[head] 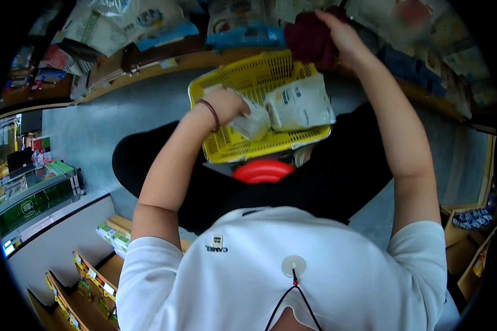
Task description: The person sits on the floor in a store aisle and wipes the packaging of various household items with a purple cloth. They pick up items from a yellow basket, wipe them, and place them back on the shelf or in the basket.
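Note:
My left hand [225,106], with a dark band around the wrist, is inside a yellow plastic shopping basket [269,147]. Its fingers are curled on a white plastic package [252,123], and part of that package is hidden under the hand. Beside it in the basket lies a larger, plump white package [300,103] with printing on it. Up at the shelf edge, my right hand [343,39] holds a bunched dark red cloth [310,39] over the far right corner of the basket.
Bagged goods [244,22] fill the wooden shelf [149,69] beyond the basket. A red round seat [263,171] shows between my legs. Grey floor [103,120] lies on the left. Lower left are a green display case [33,202] and shelf racks [93,275].

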A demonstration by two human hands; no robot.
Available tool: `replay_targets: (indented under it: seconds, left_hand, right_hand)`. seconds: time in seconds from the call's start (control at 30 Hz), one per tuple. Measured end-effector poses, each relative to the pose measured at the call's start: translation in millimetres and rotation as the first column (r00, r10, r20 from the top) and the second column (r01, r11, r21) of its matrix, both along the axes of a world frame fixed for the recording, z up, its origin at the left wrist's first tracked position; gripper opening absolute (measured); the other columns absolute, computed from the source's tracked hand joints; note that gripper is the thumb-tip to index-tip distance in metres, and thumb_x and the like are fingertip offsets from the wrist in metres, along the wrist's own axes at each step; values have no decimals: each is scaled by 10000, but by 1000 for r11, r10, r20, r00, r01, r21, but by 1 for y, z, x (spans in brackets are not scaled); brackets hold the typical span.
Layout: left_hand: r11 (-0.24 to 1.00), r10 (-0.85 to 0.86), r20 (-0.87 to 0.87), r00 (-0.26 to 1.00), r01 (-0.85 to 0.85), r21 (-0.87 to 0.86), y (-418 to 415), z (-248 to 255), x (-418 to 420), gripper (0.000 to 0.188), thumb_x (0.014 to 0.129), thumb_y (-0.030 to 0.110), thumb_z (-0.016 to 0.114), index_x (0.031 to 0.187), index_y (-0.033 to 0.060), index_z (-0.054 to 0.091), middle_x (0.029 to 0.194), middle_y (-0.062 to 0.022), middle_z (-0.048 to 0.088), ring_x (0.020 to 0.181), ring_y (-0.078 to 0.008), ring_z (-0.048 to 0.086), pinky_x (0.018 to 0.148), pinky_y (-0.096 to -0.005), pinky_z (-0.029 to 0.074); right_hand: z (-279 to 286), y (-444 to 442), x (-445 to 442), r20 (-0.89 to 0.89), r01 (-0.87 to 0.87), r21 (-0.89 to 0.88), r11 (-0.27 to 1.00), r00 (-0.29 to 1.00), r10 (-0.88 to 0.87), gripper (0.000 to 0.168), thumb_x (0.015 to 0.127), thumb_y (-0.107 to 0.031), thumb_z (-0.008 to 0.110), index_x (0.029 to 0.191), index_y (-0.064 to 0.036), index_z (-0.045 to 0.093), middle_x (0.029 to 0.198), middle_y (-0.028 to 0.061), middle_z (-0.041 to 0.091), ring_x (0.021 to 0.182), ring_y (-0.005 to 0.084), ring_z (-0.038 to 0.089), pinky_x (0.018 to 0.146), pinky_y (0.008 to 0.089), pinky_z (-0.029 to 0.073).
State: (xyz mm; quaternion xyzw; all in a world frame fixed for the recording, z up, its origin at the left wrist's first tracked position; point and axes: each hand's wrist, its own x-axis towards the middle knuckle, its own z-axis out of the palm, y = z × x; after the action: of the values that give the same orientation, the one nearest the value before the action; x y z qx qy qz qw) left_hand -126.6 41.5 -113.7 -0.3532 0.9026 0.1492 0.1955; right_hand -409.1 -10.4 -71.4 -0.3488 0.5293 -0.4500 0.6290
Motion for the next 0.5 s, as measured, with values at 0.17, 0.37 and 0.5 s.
replay_targets:
  seconds: [0.17,0.37,0.5]
  left_hand:
    - [966,-252,278,927,226,122,-8,5,-41,263,811,168,502,964,243,703,902,-21,688,924,-209,628,1036,-460,300]
    - [897,-435,352,829,432,90,-4,-21,-83,226,800,162,505,867,137,720,872,-59,692,866,-254,638,990,-485,351]
    - [898,-430,370,823,431,85,13,-28,-96,268,824,165,517,994,79,706,1002,-83,683,994,-262,616,982,-496,371]
  right_hand:
    - [-8,-12,5,77,-41,-68,997,996,46,401,911,-377,517,1076,-21,597,1003,102,655,842,175,619,769,292,480]
    - [12,-1,-4,79,-38,-82,996,996,44,414,923,-384,501,1093,-18,592,979,78,643,868,153,590,790,263,447]
    - [15,0,-3,49,-95,-126,987,994,102,444,927,-397,496,1146,-16,567,1007,73,633,900,150,584,803,267,447]
